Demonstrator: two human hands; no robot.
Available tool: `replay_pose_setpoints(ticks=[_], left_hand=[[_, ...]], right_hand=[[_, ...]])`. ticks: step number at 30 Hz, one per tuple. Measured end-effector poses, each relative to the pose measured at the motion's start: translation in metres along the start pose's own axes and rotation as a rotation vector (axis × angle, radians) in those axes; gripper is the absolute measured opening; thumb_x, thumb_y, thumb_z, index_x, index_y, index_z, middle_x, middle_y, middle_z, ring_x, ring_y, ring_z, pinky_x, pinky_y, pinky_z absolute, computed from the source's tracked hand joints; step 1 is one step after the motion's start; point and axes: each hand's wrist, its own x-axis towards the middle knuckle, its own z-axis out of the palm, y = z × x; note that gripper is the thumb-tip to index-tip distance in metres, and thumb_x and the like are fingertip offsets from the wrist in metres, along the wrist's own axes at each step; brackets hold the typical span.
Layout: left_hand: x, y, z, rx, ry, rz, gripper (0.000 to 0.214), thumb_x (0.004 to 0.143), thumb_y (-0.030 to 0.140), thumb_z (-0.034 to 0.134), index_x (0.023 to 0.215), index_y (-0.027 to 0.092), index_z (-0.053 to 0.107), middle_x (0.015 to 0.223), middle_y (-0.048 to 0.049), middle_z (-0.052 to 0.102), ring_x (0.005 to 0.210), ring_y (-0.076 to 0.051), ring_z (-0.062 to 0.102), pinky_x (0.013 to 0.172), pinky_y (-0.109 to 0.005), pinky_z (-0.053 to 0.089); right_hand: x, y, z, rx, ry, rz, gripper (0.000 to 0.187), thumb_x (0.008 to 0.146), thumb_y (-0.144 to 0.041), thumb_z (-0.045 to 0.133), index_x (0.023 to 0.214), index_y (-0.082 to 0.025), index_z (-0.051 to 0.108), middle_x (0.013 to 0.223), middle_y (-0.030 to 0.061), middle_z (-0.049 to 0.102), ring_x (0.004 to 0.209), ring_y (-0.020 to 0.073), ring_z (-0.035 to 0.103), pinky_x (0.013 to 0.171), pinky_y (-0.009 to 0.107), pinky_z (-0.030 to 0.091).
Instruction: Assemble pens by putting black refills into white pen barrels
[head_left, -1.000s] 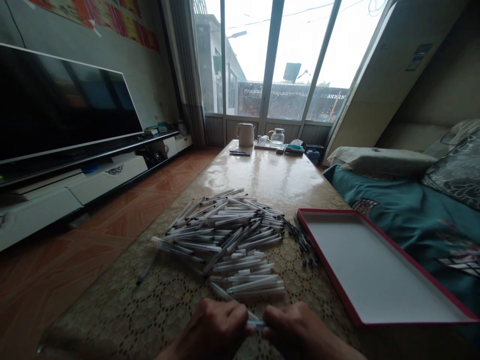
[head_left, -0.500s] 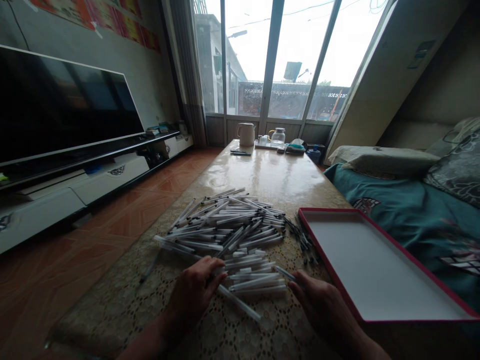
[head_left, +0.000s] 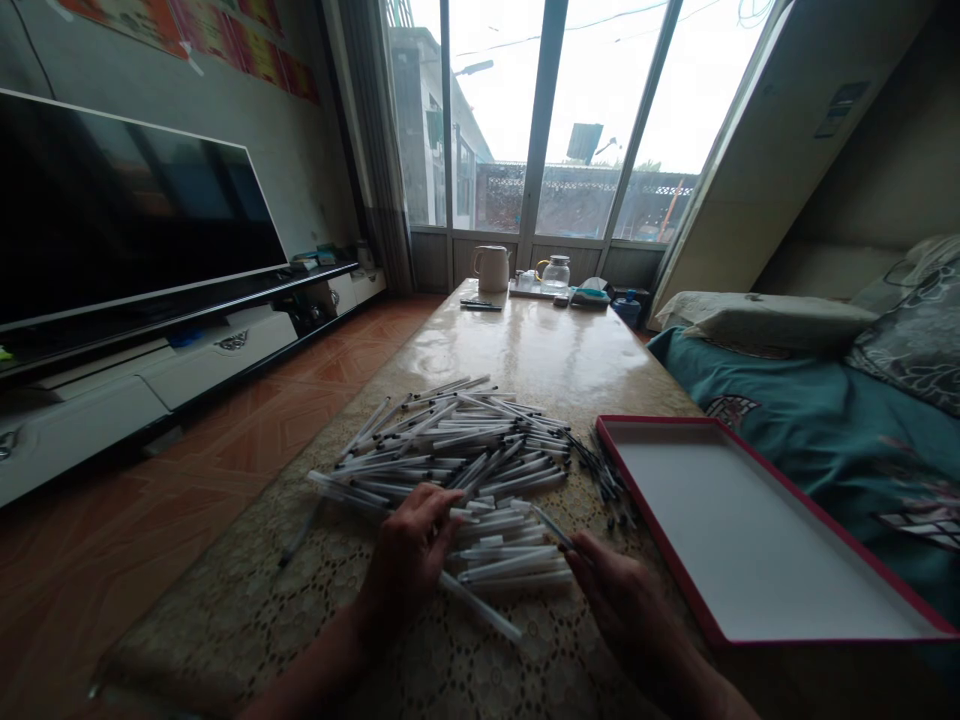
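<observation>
A heap of several white pens (head_left: 457, 460) lies on a lace-covered table (head_left: 517, 340). My left hand (head_left: 411, 552) rests on the near edge of the heap, fingers spread over the pens and touching them. One loose pen (head_left: 480, 606) lies diagonally just below that hand. My right hand (head_left: 611, 585) is at the heap's near right side and pinches a thin dark pen refill (head_left: 551, 524) between its fingertips. A shallow red-rimmed box lid (head_left: 750, 545), white inside, lies to the right of the pens with nothing in it.
At the table's far end stand a white kettle (head_left: 491, 268), a glass jug (head_left: 556, 274) and a tray. A dark TV (head_left: 127, 215) on a low unit lines the left wall. A teal sofa (head_left: 825, 430) with cushions is to the right.
My hands, joined on one pen near the table's front edge a second ago, have parted and reached forward to the heap. That pen now lies loose; my right hand has lifted a refill.
</observation>
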Motion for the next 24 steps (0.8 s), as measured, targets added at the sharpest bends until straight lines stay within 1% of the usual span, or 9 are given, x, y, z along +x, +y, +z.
replay_pose_setpoints(ticks=[2, 5, 7, 9, 12, 15, 17, 19, 24], left_hand=[[-0.008, 0.01, 0.007, -0.262, -0.068, -0.184, 0.02, 0.078, 0.027, 0.063, 0.094, 0.018, 0.071, 0.083, -0.0067, 0.067, 0.071, -0.019, 0.063, 0.062, -0.027, 0.051], [-0.02, 0.018, 0.026, -0.688, -0.211, -0.459, 0.029, 0.072, 0.032, 0.071, 0.096, 0.015, 0.071, 0.072, -0.0051, 0.068, 0.054, -0.012, 0.059, 0.05, -0.021, 0.046], [-0.025, 0.018, 0.038, -0.873, -0.222, -0.525, 0.034, 0.067, 0.034, 0.076, 0.095, 0.014, 0.071, 0.07, -0.0049, 0.068, 0.051, -0.011, 0.057, 0.05, -0.02, 0.044], [-0.027, 0.015, 0.045, -0.983, -0.179, -0.548, 0.035, 0.064, 0.036, 0.078, 0.09, 0.013, 0.072, 0.068, -0.0052, 0.069, 0.053, -0.011, 0.059, 0.053, -0.021, 0.046], [-0.026, 0.014, 0.043, -1.039, -0.012, -0.552, 0.029, 0.065, 0.036, 0.078, 0.082, 0.013, 0.072, 0.064, -0.0036, 0.068, 0.056, -0.012, 0.06, 0.055, -0.021, 0.047], [-0.023, 0.017, 0.034, -1.062, 0.143, -0.569, 0.027, 0.066, 0.034, 0.078, 0.083, 0.014, 0.071, 0.066, -0.0025, 0.068, 0.06, -0.012, 0.062, 0.057, -0.019, 0.049], [-0.022, 0.021, 0.03, -1.078, 0.185, -0.609, 0.028, 0.065, 0.034, 0.079, 0.083, 0.014, 0.071, 0.069, -0.0036, 0.07, 0.063, -0.013, 0.064, 0.061, -0.021, 0.051], [-0.022, 0.023, 0.029, -1.087, 0.207, -0.634, 0.03, 0.063, 0.035, 0.08, 0.083, 0.014, 0.071, 0.07, -0.0043, 0.071, 0.065, -0.014, 0.065, 0.064, -0.022, 0.052], [-0.021, 0.024, 0.031, -1.081, 0.229, -0.621, 0.029, 0.062, 0.033, 0.081, 0.08, 0.013, 0.071, 0.069, -0.0035, 0.071, 0.063, -0.015, 0.066, 0.063, -0.024, 0.053]], right_hand=[[0.003, -0.006, 0.004, 0.004, -0.054, -0.019, 0.027, 0.097, -0.033, 0.032, 0.083, -0.021, 0.052, 0.07, 0.0015, 0.063, 0.06, 0.0152, 0.06, 0.056, 0.023, 0.04], [0.011, -0.021, 0.01, -0.024, -0.099, -0.052, 0.027, 0.096, -0.033, 0.035, 0.078, -0.02, 0.052, 0.07, 0.0017, 0.064, 0.062, 0.0149, 0.061, 0.057, 0.022, 0.039], [0.017, -0.032, 0.014, -0.024, -0.111, -0.073, 0.027, 0.095, -0.032, 0.038, 0.077, -0.02, 0.053, 0.072, 0.0023, 0.065, 0.063, 0.0147, 0.061, 0.058, 0.022, 0.039], [0.022, -0.04, 0.015, -0.006, -0.114, -0.096, 0.024, 0.094, -0.032, 0.041, 0.079, -0.02, 0.055, 0.074, 0.003, 0.066, 0.065, 0.0152, 0.062, 0.059, 0.022, 0.039], [0.025, -0.042, 0.012, 0.091, -0.066, -0.066, 0.026, 0.095, -0.035, 0.039, 0.084, -0.019, 0.056, 0.072, 0.0024, 0.065, 0.065, 0.015, 0.061, 0.059, 0.022, 0.04], [0.025, -0.034, 0.011, 0.228, 0.006, 0.051, 0.04, 0.097, -0.04, 0.029, 0.07, -0.019, 0.05, 0.056, -0.0014, 0.054, 0.052, 0.0117, 0.052, 0.051, 0.021, 0.036], [0.023, -0.027, 0.014, 0.302, 0.009, 0.085, 0.042, 0.097, -0.042, 0.03, 0.065, -0.019, 0.046, 0.053, -0.003, 0.048, 0.049, 0.0105, 0.047, 0.048, 0.02, 0.033], [0.021, -0.023, 0.018, 0.37, -0.008, 0.078, 0.04, 0.096, -0.044, 0.033, 0.068, -0.018, 0.048, 0.055, -0.0035, 0.047, 0.049, 0.01, 0.046, 0.048, 0.02, 0.033], [0.019, -0.02, 0.027, 0.43, -0.003, 0.043, 0.038, 0.095, -0.042, 0.035, 0.07, -0.018, 0.05, 0.057, -0.0037, 0.046, 0.05, 0.0094, 0.045, 0.05, 0.02, 0.034]])
